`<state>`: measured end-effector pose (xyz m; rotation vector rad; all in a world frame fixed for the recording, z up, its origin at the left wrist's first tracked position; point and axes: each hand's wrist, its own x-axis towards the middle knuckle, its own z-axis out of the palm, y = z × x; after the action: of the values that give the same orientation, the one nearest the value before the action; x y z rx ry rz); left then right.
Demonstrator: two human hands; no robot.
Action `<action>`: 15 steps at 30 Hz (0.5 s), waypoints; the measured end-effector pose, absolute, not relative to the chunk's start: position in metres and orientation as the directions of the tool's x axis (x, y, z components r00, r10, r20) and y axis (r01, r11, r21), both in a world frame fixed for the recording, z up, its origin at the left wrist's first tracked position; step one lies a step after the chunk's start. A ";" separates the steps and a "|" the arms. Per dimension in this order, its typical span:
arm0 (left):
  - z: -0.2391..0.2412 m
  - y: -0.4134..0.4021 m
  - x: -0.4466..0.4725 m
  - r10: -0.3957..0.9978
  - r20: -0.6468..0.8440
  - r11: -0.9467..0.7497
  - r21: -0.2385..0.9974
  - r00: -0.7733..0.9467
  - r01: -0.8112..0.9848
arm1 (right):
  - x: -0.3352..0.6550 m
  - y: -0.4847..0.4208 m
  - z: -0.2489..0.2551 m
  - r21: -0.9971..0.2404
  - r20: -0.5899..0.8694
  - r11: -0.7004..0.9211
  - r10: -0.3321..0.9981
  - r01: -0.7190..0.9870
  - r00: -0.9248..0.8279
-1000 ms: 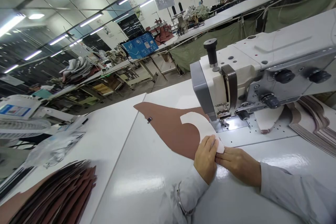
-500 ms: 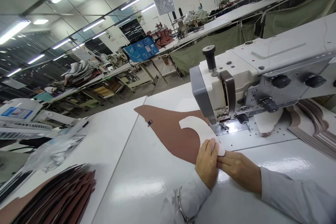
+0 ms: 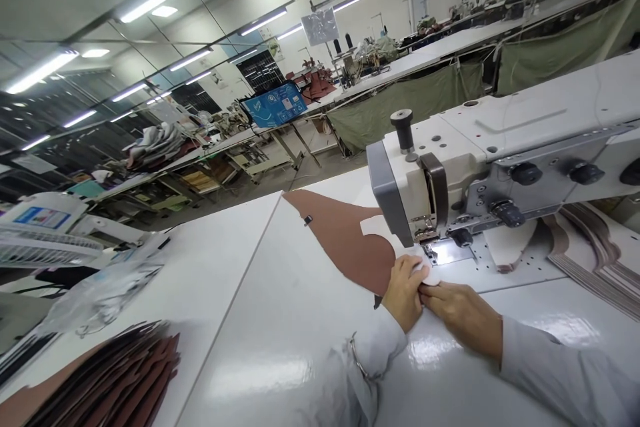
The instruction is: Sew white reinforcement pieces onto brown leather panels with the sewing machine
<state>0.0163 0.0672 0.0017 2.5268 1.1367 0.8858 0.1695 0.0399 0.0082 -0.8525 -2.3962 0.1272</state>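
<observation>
Open white tabletop (image 3: 280, 353) spreads left and toward us, with a seam running across it beside the brown leather panel (image 3: 345, 243). A sewing machine (image 3: 420, 180) stands just ahead, and a stack of brown pieces (image 3: 113, 380) lies well left. Our left hand (image 3: 404, 293) and right hand (image 3: 461, 313) grip the white curved piece (image 3: 383, 230) between them, where it lies on the panel next to the presser foot (image 3: 425, 237).
</observation>
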 end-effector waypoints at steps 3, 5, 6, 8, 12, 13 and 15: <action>0.001 0.071 0.017 0.732 0.433 -0.680 0.436 0.525 0.589 | 0.171 0.041 0.008 -0.265 0.503 0.781 0.612 0.566 -0.610; 0.001 0.071 0.018 0.731 0.434 -0.682 0.436 0.527 0.587 | 0.172 0.041 0.008 -0.269 0.505 0.778 0.616 0.568 -0.605; 0.001 0.071 0.018 0.731 0.433 -0.681 0.435 0.527 0.588 | 0.172 0.041 0.009 -0.274 0.506 0.779 0.615 0.564 -0.604; 0.000 0.073 0.019 0.734 0.429 -0.678 0.435 0.526 0.592 | 0.173 0.043 0.009 -0.291 0.505 0.781 0.616 0.552 -0.605; -0.001 0.080 0.022 0.731 0.436 -0.682 0.439 0.525 0.585 | 0.176 0.047 0.010 -0.333 0.482 0.765 0.640 0.551 -0.598; -0.002 0.082 0.022 0.728 0.438 -0.685 0.441 0.527 0.580 | 0.176 0.048 0.010 -0.341 0.477 0.760 0.647 0.554 -0.595; -0.002 0.084 0.022 0.721 0.447 -0.692 0.442 0.529 0.571 | 0.176 0.049 0.009 -0.345 0.470 0.756 0.652 0.556 -0.595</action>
<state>0.0223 0.0844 -0.0023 2.5284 1.0890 0.9067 0.1761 0.0495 0.0093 -0.9040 -2.3665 0.2156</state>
